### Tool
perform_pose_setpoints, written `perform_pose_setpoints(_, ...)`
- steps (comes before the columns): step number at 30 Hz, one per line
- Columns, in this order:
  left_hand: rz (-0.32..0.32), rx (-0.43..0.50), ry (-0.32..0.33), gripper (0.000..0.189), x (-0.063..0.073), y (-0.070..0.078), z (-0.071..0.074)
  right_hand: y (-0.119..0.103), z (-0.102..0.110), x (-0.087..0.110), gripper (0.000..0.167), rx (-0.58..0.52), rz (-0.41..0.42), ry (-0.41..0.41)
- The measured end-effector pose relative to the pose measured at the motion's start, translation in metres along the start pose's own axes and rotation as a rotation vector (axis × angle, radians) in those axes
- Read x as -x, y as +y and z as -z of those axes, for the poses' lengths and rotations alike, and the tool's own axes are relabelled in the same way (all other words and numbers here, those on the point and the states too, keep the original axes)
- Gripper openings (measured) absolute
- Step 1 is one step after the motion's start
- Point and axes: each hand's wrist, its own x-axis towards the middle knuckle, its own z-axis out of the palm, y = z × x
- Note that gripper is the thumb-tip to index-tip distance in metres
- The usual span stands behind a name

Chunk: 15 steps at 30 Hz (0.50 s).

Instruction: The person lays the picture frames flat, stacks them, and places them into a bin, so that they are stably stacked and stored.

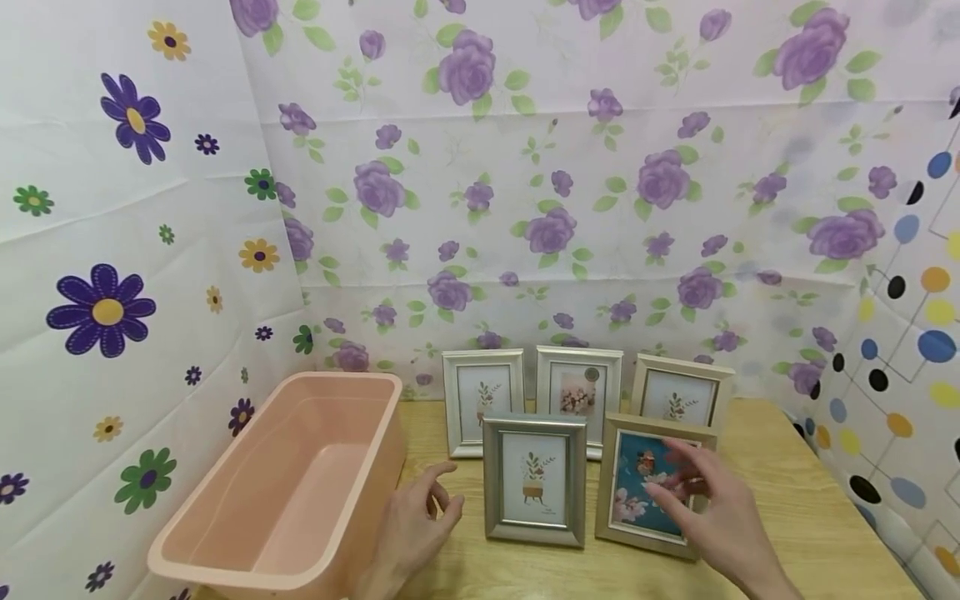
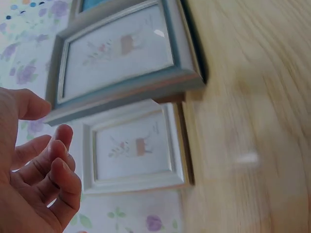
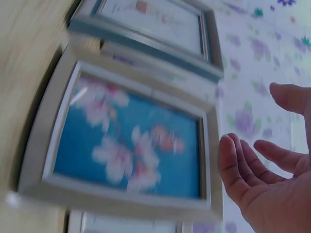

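My right hand [image 1: 720,512] is raised in front of a beige picture frame [image 1: 633,475] with pink-white blossoms on blue. In the right wrist view, its loosely bent fingers are near that frame's top edge and hold nothing. Left of it stands a silver-grey picture frame [image 1: 534,479] with a potted-plant print. My left hand [image 1: 416,517] hovers between this frame and the tub, fingers loosely curved around nothing. In the left wrist view, the thumb overlaps a corner of the grey frame [image 2: 121,53]. A white picture frame [image 2: 133,148] shows behind it. Both front frames lean back slightly.
Behind are a white frame [image 1: 483,392], another white frame [image 1: 579,387] with a blossom print, and a beige frame [image 1: 681,392], partly covered by the front ones. A pink plastic tub [image 1: 360,492] stands left on the wooden table [image 1: 810,517]. Patterned cloth [image 1: 510,183] hangs around the table.
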Motion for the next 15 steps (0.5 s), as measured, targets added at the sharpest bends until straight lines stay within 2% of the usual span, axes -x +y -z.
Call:
perform_pose_setpoints(3, -0.021, 0.06, 0.015, 0.04, 0.003, 0.007, 0.001, -0.013, -0.015, -0.007, 0.057, -0.041, 0.116, -0.002)
perform_pose_setpoints(6, -0.012, 0.114, 0.003, 0.048, 0.004, 0.013, 0.001, -0.021, -0.027, -0.015, 0.058, -0.052, 0.195, -0.006)
perform_pose_setpoints(11, 0.042, 0.165, -0.036, 0.053, 0.006, 0.021, 0.002, -0.03, -0.041, -0.028, 0.064, -0.044, 0.25, -0.061)
perform_pose_setpoints(15, 0.079, 0.185, -0.053, 0.051, 0.008, 0.024, 0.005, -0.036, -0.05, -0.039, 0.072, 0.027, 0.293, -0.116)
